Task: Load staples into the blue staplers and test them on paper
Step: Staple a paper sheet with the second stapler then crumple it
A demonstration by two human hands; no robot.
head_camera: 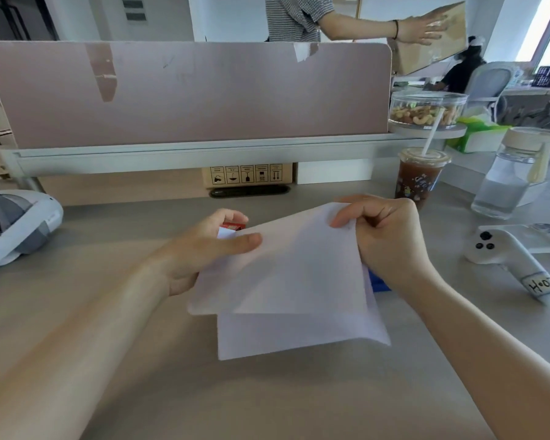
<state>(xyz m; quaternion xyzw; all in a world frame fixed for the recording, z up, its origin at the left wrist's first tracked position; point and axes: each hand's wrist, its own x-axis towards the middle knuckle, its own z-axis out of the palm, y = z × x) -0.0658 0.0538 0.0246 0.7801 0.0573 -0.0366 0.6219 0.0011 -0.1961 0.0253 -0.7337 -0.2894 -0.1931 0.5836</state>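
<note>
I hold white sheets of paper [286, 274] above the middle of the desk with both hands. My left hand [204, 246] grips the left edge, thumb on top. My right hand [385, 230] pinches the upper right corner. A lower sheet hangs out below the top one. A small red staple box [233, 226] peeks out behind my left fingers. A bit of blue [378, 282], likely a stapler, shows under the paper's right edge by my right wrist; most of it is hidden.
An iced drink cup with a straw [419, 176], a water bottle [505, 176] and a white handheld device with a label [515, 265] stand at the right. A jar of nuts [426, 111] sits on the partition ledge. A person holds a cardboard box [432, 36] behind the pink divider [188, 90].
</note>
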